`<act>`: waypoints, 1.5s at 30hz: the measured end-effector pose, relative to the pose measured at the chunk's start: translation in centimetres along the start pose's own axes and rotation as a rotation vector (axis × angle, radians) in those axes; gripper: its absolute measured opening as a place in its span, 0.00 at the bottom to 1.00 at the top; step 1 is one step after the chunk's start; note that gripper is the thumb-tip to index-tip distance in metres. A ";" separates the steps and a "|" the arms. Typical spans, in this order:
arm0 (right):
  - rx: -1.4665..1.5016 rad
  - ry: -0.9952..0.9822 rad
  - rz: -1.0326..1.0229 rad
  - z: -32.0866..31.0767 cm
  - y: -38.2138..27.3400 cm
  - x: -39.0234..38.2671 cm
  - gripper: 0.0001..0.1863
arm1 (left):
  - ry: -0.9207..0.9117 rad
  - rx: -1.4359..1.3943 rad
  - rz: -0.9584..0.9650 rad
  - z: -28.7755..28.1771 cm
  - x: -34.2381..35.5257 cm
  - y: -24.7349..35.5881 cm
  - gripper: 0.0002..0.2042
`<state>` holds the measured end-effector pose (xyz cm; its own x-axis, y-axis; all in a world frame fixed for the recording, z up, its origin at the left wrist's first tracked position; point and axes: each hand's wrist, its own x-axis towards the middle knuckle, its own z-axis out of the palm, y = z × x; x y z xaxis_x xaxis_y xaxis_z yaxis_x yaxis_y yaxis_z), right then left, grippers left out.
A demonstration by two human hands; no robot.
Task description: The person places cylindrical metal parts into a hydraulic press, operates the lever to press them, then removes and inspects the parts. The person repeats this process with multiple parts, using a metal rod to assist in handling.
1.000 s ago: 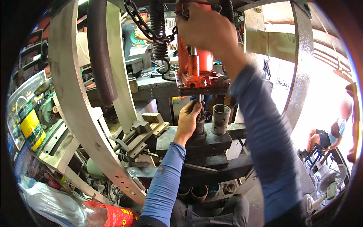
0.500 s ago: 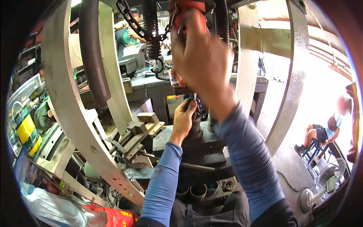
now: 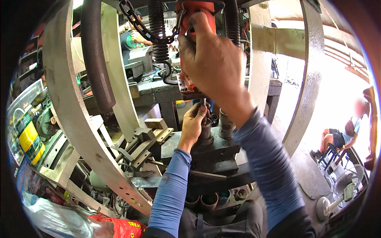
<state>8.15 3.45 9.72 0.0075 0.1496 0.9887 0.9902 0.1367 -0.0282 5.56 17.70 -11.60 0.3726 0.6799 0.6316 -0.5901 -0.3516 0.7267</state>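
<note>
An upright red hydraulic jack [image 3: 203, 29] hangs within a pale metal press frame [image 3: 274, 39]. My right hand [image 3: 216, 65] is raised against the jack, fingers bent around its front; the exact part they grip is hidden behind the hand. Below the jack, my left hand [image 3: 193, 122] pinches a slim metal rod [image 3: 203, 102] upright between thumb and fingers. The rod stands over a dark cylindrical metal part [image 3: 205, 133] on a thick steel plate [image 3: 222, 153]. Beside that part is a second dark cylinder [image 3: 226, 127].
Coil springs [image 3: 157, 29] and a chain [image 3: 147, 31] hang around the jack. Metal blocks [image 3: 156, 123] lie left of the plate. Metal cups [image 3: 208, 201] sit below. Another person works at a bench [image 3: 149, 90] behind; someone sits at the right near a fan [image 3: 345, 190].
My right hand has shifted slightly right and down against the jack and is less blurred. The second cylinder shows more. My left hand stays on the rod.
</note>
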 end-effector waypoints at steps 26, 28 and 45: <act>0.126 0.077 0.037 1.0 -0.2 -1.3 0.21 | 0.003 -0.003 0.020 0.1 -0.1 -0.4 0.14; -0.045 -0.050 -0.048 -0.3 0.5 0.4 0.20 | -0.032 -0.003 0.005 -0.2 -0.2 0.1 0.14; -0.070 -0.264 -0.050 -2.4 1.2 6.0 0.26 | -0.054 0.024 0.020 0.9 0.3 0.1 0.15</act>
<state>9.72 2.16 16.02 -0.0686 0.3958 0.9158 0.9958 0.0832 0.0387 6.26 17.27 -11.15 0.3996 0.6370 0.6592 -0.5806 -0.3807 0.7198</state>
